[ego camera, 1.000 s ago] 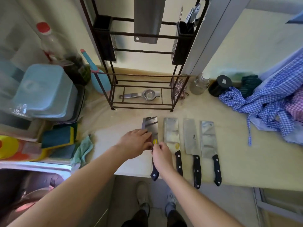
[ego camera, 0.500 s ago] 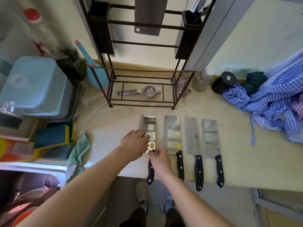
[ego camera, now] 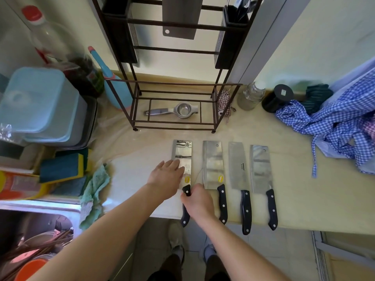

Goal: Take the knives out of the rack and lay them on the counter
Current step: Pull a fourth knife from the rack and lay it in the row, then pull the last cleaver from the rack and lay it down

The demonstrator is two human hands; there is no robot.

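Several black-handled cleavers lie side by side on the counter, handles over the front edge. The leftmost cleaver lies flat; my left hand rests with spread fingers on its blade, and my right hand is closed around its handle. To its right lie a second cleaver, a third cleaver and a fourth cleaver. The dark metal rack stands behind them. One more cleaver blade hangs at the rack's top.
A metal squeezer lies on the rack's bottom shelf. Blue tubs, sponges and a green cloth crowd the left, above a sink of dishes. A jar, black lid and checked cloth sit right.
The leftmost cleaver's handle has swung from tilted to roughly parallel with the others. My right hand slid down onto the handle; my left hand stays on the blade. The camera tilted slightly.
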